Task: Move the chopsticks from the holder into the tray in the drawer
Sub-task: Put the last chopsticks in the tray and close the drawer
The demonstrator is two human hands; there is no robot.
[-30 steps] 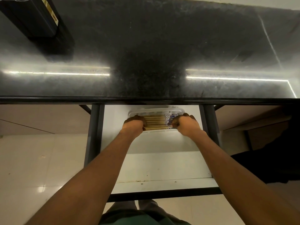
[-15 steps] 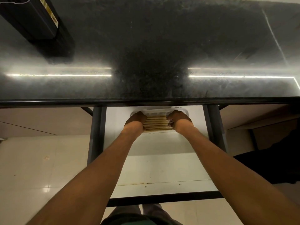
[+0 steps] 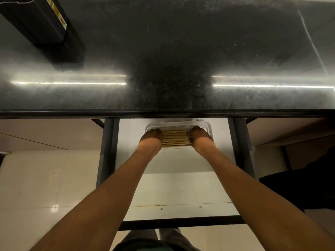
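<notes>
Inside the drawer (image 3: 174, 187), both hands seemingly clasp chopsticks (image 3: 175, 137) over the tray (image 3: 208, 126).

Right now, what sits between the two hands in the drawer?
Head view: the chopsticks lie side by side in the white tray, spanning the gap between the left hand and right hand, one at each end of the bundle.

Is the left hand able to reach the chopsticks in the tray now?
Probably yes: the left hand already rests on the left ends of the chopsticks in the tray, with nothing between them.
</notes>
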